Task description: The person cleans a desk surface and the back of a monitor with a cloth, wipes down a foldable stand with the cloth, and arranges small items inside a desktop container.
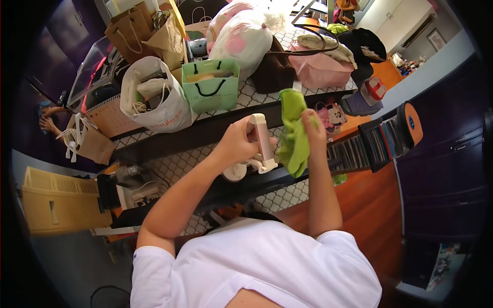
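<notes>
My left hand (240,141) grips a white and pink device (264,141) with a rounded top, held upright in front of my chest. Beside it on the right, my right hand (313,128) is closed on a bright green cloth (294,133) that hangs down in folds. The device and the cloth are close together, with a narrow gap between them. A round white base (234,173) shows below my left hand; whether it joins the device cannot be made out.
Across the shelf stand a green gift bag (211,87), a white bag (154,97), a brown paper bag (131,33) and a pink bag (321,69). A row of discs (354,149) is at the right, a beige plastic unit (61,203) at the left.
</notes>
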Available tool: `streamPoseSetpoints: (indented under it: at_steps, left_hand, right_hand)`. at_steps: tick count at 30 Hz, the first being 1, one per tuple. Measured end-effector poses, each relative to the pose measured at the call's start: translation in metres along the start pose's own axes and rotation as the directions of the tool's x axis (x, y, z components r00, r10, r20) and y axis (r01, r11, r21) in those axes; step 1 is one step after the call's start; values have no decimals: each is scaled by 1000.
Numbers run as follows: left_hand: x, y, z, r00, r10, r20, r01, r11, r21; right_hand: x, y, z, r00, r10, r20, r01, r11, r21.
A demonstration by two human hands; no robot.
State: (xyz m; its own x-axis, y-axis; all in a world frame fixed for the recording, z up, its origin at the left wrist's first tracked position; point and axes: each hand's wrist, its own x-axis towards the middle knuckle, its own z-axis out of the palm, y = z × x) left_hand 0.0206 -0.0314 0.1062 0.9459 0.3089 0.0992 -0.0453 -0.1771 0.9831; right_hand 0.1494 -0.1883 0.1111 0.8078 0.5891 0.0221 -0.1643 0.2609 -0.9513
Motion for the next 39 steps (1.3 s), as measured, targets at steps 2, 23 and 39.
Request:
streamPoseSetpoints:
  at_steps: [2, 23, 39]
  left_hand:
    - [1, 10, -1, 998, -64, 12, 65, 991, -119]
    - [-14, 26, 13, 914, -259, 311, 369, 849, -377]
    - [-3, 44, 22, 973, -123, 195, 230, 574, -786]
  right_hand:
    - [-13, 3, 15, 956, -263, 128, 290, 911, -294]
    - [-19, -16, 42, 874, -458, 162, 484, 795, -366]
    - [-33, 25, 76, 893, -421, 161, 442, 744, -502]
